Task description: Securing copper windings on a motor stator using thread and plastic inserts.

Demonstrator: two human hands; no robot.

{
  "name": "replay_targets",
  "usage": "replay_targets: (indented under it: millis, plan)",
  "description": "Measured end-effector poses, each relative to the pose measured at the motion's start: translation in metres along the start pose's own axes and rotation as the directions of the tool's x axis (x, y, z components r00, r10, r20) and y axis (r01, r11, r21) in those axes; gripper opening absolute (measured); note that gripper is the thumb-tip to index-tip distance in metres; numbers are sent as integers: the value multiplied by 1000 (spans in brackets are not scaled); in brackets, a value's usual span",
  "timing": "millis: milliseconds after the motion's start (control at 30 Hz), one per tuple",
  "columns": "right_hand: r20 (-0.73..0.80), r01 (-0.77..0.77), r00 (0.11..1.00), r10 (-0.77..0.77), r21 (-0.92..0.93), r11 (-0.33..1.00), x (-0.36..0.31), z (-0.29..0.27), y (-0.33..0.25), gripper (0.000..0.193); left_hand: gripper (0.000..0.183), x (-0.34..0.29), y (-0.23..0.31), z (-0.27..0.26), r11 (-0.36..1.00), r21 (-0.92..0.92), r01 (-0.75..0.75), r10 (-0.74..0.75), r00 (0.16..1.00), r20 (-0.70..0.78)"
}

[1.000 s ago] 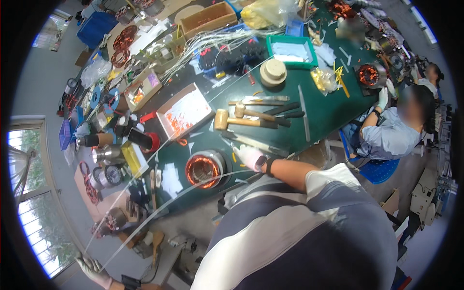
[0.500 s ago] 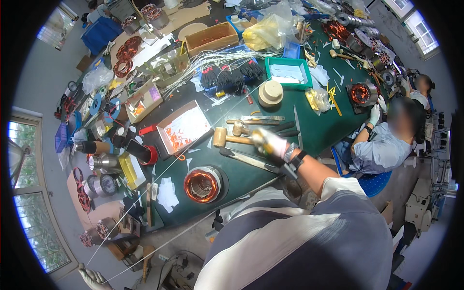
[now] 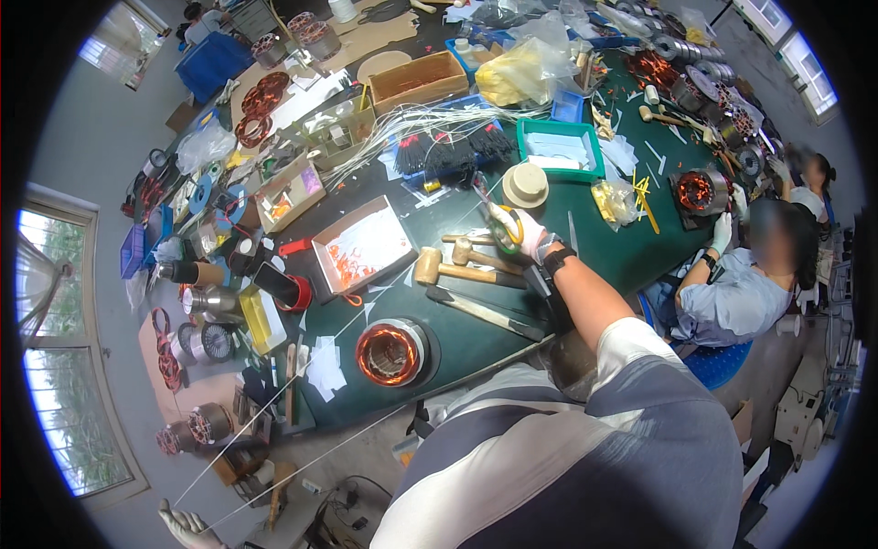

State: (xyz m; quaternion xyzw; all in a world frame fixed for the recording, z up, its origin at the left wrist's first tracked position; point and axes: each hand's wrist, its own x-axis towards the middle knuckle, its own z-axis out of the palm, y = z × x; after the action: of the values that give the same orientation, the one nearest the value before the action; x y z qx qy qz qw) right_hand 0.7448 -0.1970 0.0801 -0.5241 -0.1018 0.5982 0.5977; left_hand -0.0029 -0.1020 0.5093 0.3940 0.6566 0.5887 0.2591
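My gloved right hand (image 3: 525, 233) is closed on scissors (image 3: 508, 225) with yellow-and-green handles, above the table. Their blades point toward the far side, near a white cord (image 3: 366, 316). That cord runs diagonally across the table down to my gloved left hand (image 3: 189, 528) at the lower left. The left fingers are curled around the cord, and a second strand leads from there toward my body. Between the hands stands a stator (image 3: 391, 352) with copper windings. Several wooden mallets (image 3: 439, 269) and a long-handled tool (image 3: 485, 314) lie below the right hand.
A white-lined box (image 3: 364, 240) with orange scraps stands beyond the stator. Farther back are a green tray (image 3: 561, 151), a round cream block (image 3: 525, 186) and a cardboard box (image 3: 418, 80). At the right a co-worker (image 3: 745, 265) handles another stator (image 3: 702, 190).
My right hand has moved away from the mallets toward the far side, bringing the scissors up near the cord. My left hand keeps its hold on the cord. The view has shifted slightly.
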Motion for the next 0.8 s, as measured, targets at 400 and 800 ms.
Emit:
replay_targets:
  millis: [400, 800]
  plan:
    - [-99, -74, 993, 69, -49, 996, -39, -12, -11, 37, 29, -1, -13, -21, 1000, 0, 17, -17, 1000, -12]
    - [-74, 79, 986, -148, -576, 814, 4, -9, 11, 37, 21, 34, -55, -49, 987, -158, -14, 8, 999, -41]
